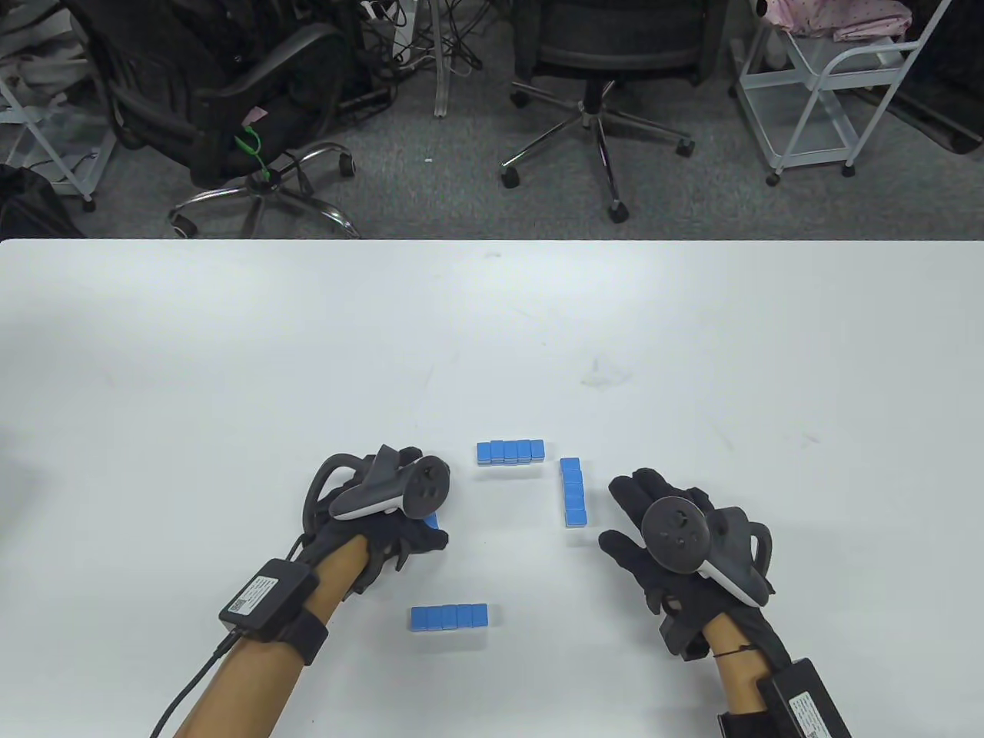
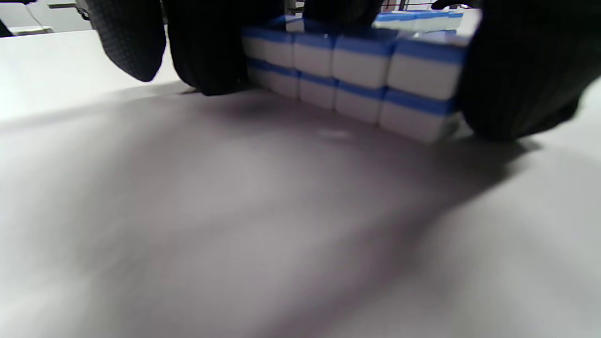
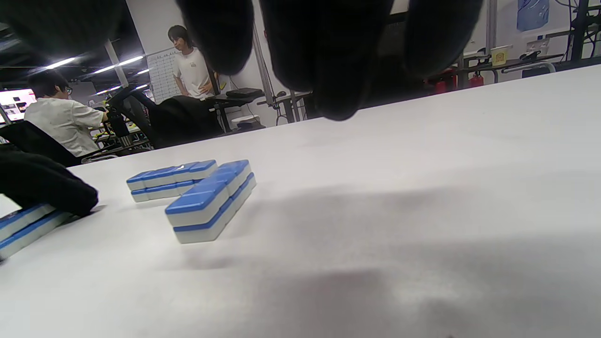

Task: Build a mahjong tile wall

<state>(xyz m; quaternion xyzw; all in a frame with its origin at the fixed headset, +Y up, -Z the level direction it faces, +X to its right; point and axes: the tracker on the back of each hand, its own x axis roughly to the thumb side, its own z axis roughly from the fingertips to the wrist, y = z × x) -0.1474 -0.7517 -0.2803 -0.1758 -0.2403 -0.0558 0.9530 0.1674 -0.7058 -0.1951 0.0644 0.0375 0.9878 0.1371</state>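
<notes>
nearest, at six o'clock on the white table (image 1: 231, 346), lies the near row (image 1: 449, 616) of blue-backed mahjong tiles, touched by neither hand. a little farther, at nine o'clock of the layout, the left hand (image 1: 384, 515) clamps the left row (image 2: 357, 75): the left wrist view shows it two tiles high, with a finger pressed against one end and the thumb (image 2: 521, 70) against the other. opposite, at three o'clock, the right hand (image 1: 676, 530) rests with fingers straight and loosely spread, holding nothing, just beside the right row (image 1: 573, 492). farthest, at twelve o'clock, sits the far row (image 1: 510, 451).

the tiles look hard, stiff and smooth, probably light singly. a stacked row has nothing binding it, so it would likely buckle or shed its top layer unless squeezed inward from both ends and slid along the table rather than lifted.

from above, the tracker (image 1: 400, 492) and glove cover nearly all of the left row; only a sliver of blue shows. its length cannot be counted, since the wrist view is blurred and cut off by the fingers. tile faces are nowhere visible.
</notes>
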